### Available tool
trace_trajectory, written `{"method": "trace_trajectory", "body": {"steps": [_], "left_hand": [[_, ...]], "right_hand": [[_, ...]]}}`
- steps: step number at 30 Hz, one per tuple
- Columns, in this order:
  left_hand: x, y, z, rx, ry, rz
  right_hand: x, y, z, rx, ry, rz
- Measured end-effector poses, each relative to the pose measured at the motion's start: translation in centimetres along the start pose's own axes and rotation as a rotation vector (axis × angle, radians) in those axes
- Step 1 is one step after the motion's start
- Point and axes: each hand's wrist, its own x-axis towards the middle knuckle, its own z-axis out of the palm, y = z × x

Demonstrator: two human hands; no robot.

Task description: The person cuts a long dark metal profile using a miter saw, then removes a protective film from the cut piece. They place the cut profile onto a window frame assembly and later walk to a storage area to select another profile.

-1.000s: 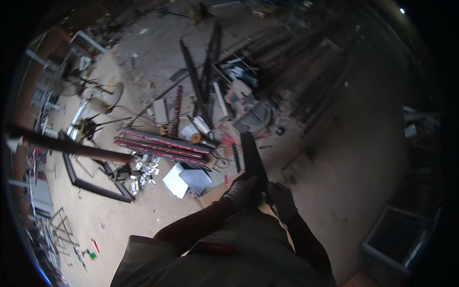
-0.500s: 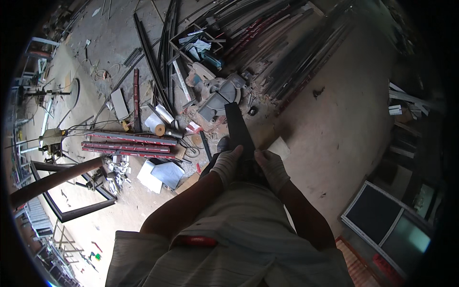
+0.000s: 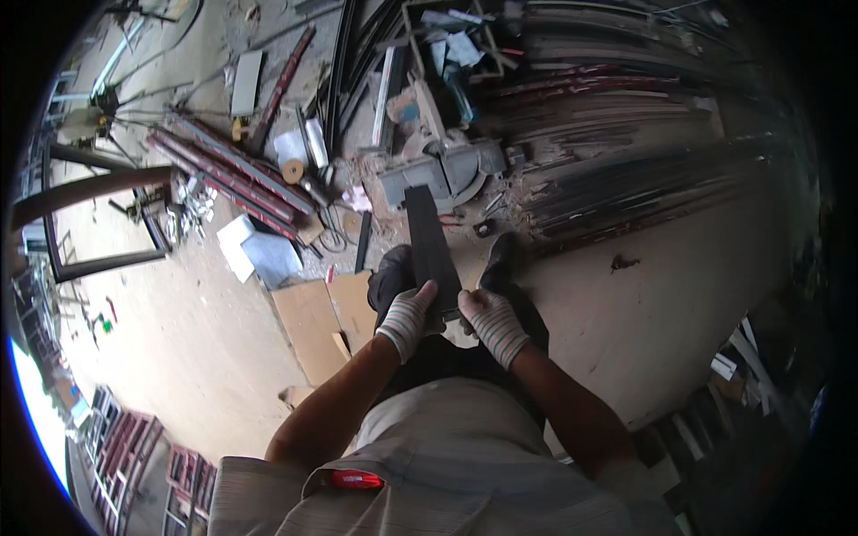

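A dark, flat profile bar stretches away in front of me, pointing at the miter saw on the floor. My left hand, in a pale striped work glove, is closed on the bar's near left side, thumb on top. At the near right corner, my right hand, gloved alike, grips the bar between thumb and fingers. The fingertips beneath the bar are mostly hidden. The bar's far end overlaps the saw's near edge in the picture; I cannot tell whether they touch.
Long dark profiles lie piled at the far right. Left of the saw are red-and-grey wrapped bars, a brown tape roll and white sheets. Cardboard lies near my left foot; a dark frame stands further left.
The view has tilted and turned, so the saw and piles appear shifted. Both hands still hold the bar, and more of my legs and shoes now shows.
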Motion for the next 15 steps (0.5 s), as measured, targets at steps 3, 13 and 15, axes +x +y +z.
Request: {"method": "trace_trajectory", "body": {"steps": [3, 13, 15], "left_hand": [[3.4, -1.8, 1.3, -0.009, 0.075, 0.098], [19.9, -9.6, 1.6, 0.046, 0.050, 0.139], [22.4, -11.5, 0.6, 0.122, 0.075, 0.167]], "right_hand": [[4.6, 0.3, -2.8, -0.053, -0.067, -0.036], [18.2, 10.2, -9.6, -0.130, -0.012, 0.073], [20.2, 12.3, -10.0, -0.222, -0.004, 0.093]]}}
